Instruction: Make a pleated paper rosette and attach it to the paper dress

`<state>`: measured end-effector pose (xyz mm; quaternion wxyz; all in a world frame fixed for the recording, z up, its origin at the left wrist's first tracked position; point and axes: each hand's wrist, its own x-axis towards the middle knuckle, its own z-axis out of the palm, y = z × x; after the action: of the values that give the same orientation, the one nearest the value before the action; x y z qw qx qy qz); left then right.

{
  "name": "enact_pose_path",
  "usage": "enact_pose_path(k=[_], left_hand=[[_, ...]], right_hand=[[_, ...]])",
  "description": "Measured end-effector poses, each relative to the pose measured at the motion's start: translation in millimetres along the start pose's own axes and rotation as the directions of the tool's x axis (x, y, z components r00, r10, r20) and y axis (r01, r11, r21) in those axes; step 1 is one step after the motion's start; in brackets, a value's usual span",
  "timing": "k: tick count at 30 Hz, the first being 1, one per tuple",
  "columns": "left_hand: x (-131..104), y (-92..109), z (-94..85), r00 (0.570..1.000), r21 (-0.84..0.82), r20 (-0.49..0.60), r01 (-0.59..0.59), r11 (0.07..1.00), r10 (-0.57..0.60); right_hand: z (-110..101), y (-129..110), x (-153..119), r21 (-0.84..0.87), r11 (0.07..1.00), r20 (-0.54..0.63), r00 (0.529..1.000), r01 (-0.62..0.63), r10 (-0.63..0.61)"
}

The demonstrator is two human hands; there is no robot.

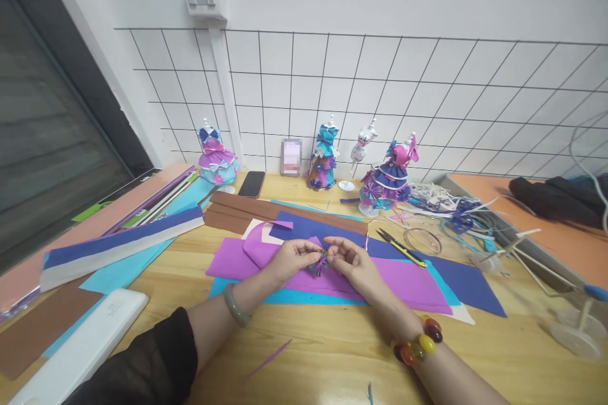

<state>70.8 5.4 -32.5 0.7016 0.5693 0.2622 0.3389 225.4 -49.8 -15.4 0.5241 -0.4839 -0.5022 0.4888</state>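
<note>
Between my two hands is a small round pleated rosette [318, 264] in purple and teal. The fingers of my left hand [298, 257] pinch its left upper edge. My right hand [349, 264] pinches it from the right side, with the fingertips close to those of the left. Beneath both hands lies a folded purple sheet [408, 281], on top of blue [475, 281] and turquoise [285, 296] sheets. A curled purple strip [254, 247] rises beside my left hand. Yellow-and-black scissors [403, 249] rest on the sheets to the right of my right hand.
Small dress forms in ruffled dresses [218, 161] [325, 158] [387, 180] and a bare one [363, 145] stand along the wall. A phone [251, 184] lies at the back. Tangled ribbons [456, 209] and a wire stand [546, 288] are on the right; a white device [90, 342] is at left.
</note>
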Motion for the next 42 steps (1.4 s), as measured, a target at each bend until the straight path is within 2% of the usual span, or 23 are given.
enact_pose_path(k=[9, 17, 20, 22, 30, 32, 37, 42], left_hand=[[0, -1, 0.3, 0.999, -0.049, -0.046, 0.014, 0.999, -0.016], [-2, 3, 2.8, 0.995, -0.077, 0.016, 0.101, 0.992, -0.1], [-2, 3, 4.9, 0.996, -0.035, 0.088, 0.038, 0.999, -0.035], [-2, 3, 5.9, 0.995, -0.016, 0.098, -0.012, 1.0, 0.014], [0, 4, 2.8, 0.998, -0.047, -0.056, -0.043, 0.998, 0.04], [1, 2, 0.9, 0.995, -0.079, -0.086, -0.057, 0.995, 0.05], [1, 0, -0.5, 0.995, -0.153, -0.093, -0.043, 0.987, 0.029], [0, 1, 0.6, 0.997, -0.152, -0.082, -0.03, 0.988, 0.018]], right_hand=[[-2, 0, 1, 0.024, 1.0, -0.008, 1.0, 0.005, -0.004], [-1, -4, -1, 0.023, 1.0, 0.012, 1.0, -0.006, 0.006], [0, -6, -2, 0.021, 1.0, 0.031, 0.999, -0.013, 0.012], [0, -6, -2, 0.015, 1.0, 0.025, 1.0, -0.015, 0.015], [-3, -7, 0, 0.008, 1.0, -0.083, 0.996, -0.012, 0.013], [-2, -5, 0, 0.004, 1.0, -0.05, 0.998, -0.027, 0.027], [1, 5, -1, 0.009, 0.999, 0.126, 0.991, -0.043, 0.042], [2, 8, -1, 0.014, 0.999, 0.085, 0.996, -0.037, 0.036]])
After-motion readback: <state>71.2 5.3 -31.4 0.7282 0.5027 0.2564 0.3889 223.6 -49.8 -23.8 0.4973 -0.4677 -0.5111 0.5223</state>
